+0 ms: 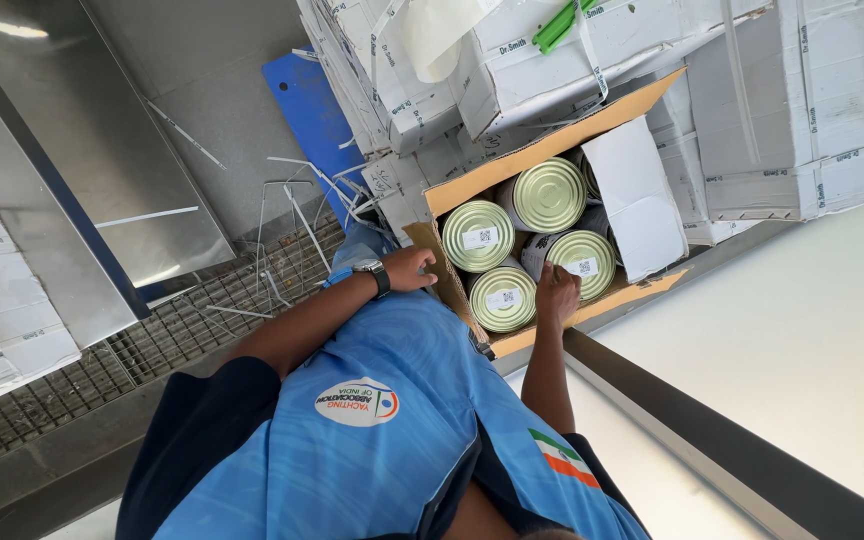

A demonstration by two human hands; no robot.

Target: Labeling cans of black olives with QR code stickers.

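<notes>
— What colour is the carton [512, 165] in the middle of the frame?

— Plain brown cardboard, with a white sheet [642, 205] lying in its right part. The four tins [549, 194] inside have pale gold-green lids with ringed ridges, and three of them carry a small white label with a black square code.

— And around it?

— White boxes [802, 110] with dark lettering at the upper right, bright green strips [562, 22] on top of one, a blue board [312, 115] at upper centre, and grey steel panels [102, 180] at the left over a dark grating [182, 320].

— The clothing?

— A light blue shirt [392, 430] with navy sleeves, a round white badge, and an orange, white and green stripe. A black watch [376, 276] sits on the wrist at centre.
</notes>
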